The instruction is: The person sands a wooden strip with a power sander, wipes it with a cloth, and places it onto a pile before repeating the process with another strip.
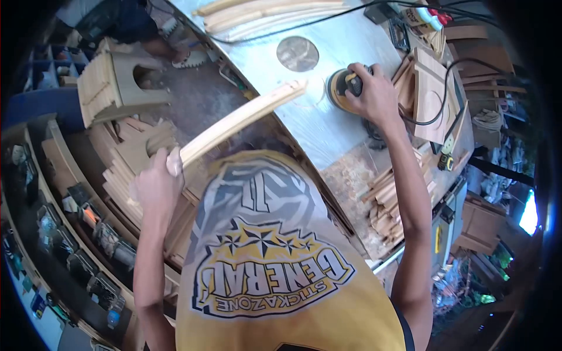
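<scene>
My left hand (pixel 157 184) is closed round the near end of a pale, slightly curved wooden strip (pixel 240 120). The strip's far end reaches over the edge of the silvery worktable (pixel 351 146). On the right, my right hand (pixel 374 92) grips the top of a yellow and black sander (pixel 341 88), which sits on the table's surface. The strip's far tip and the sander are apart. Behind them a round disc-like patch (pixel 297 54) shows in the table.
Wooden strips (pixel 263 14) lie at the table's back, with a black cable (pixel 281 35) crossing them. More strips (pixel 389 216) and a wooden panel (pixel 430 93) are at right. A wooden box (pixel 117 85) stands at left, near another person's foot (pixel 190 59).
</scene>
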The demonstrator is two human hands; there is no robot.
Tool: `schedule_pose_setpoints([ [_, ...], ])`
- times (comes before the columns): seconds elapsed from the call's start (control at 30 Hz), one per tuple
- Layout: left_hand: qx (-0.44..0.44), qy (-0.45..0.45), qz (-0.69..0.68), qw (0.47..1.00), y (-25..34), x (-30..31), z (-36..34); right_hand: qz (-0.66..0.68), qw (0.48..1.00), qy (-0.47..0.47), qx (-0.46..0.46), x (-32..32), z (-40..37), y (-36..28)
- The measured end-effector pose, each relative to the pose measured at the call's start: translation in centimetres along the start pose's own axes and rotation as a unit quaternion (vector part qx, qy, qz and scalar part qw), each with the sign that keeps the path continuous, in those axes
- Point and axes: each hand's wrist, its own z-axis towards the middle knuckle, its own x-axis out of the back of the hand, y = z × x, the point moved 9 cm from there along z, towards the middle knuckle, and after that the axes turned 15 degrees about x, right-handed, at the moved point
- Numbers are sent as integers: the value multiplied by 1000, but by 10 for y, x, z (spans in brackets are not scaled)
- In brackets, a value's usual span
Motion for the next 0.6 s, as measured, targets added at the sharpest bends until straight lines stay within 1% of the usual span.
schedule_pose_setpoints([
  [0.03,-33,75,-32,996,4,26,-3,11,1000,-1,-8,1,2,-4],
  [0.07,-42,91,-33,994,5,38,-3,20,1000,-4,-18,0,4,-5],
  [0.13,-97,155,-102,978,12,69,-10,28,1000,0,-10,-11,10,-11],
  [0.23,-119,172,-151,966,23,97,-19,38,999,10,-10,-16,15,-17],
  [0.4,-117,165,-166,965,35,104,-28,57,997,46,-4,-11,15,-23],
  [0.47,-87,119,-200,969,38,98,-27,56,997,57,-5,-11,12,-22],
  [0.5,-82,27,-218,972,45,87,-25,65,996,55,4,-10,10,-25],
  [0.53,-82,28,-216,973,42,78,-22,75,996,53,14,-10,7,-28],
  [0.57,-71,-101,-297,947,40,36,-17,66,997,33,15,-13,5,-28],
  [0.6,-59,-227,-371,899,41,-7,-15,69,997,36,14,-10,5,-26],
])
